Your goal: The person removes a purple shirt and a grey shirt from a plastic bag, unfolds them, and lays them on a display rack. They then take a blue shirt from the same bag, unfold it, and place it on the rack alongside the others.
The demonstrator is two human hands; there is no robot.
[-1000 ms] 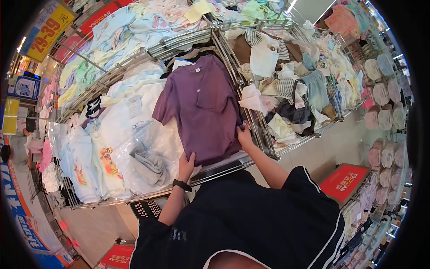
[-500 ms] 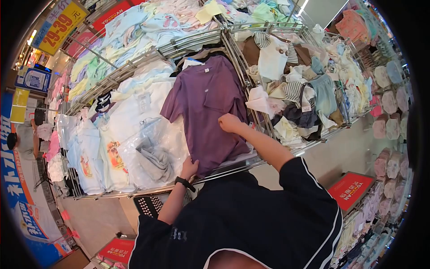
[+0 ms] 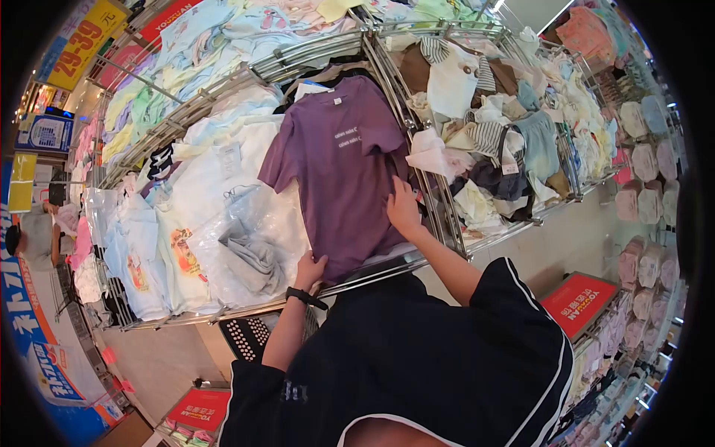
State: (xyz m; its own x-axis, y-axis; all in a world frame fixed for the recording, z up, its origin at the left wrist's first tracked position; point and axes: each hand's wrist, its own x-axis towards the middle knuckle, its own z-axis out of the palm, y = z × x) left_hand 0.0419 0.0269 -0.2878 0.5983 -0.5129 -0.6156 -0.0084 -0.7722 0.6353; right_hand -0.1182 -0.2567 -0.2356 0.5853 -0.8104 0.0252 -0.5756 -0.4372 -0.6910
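Note:
A purple T-shirt [image 3: 335,179] lies spread over the rack, its collar away from me and small white lettering on the chest. My left hand [image 3: 307,270] pinches the shirt's lower left corner; a dark band is on that wrist. At the shirt's right edge rests my right hand [image 3: 404,208], fingers apart on the cloth below the sleeve. Left of the shirt are white garments and a clear plastic bag [image 3: 287,231] by a folded grey garment [image 3: 253,257].
Metal rails [image 3: 387,89] divide the bins. Mixed baby clothes [image 3: 514,149] fill the right bin, pastel clothes [image 3: 216,37] the far one. A red sign [image 3: 581,304] stands at the lower right. A person [image 3: 37,235] is at the far left.
My right hand has moved from over the shirt to its right edge and opened. The right side of the shirt now lies flatter, showing the lettering.

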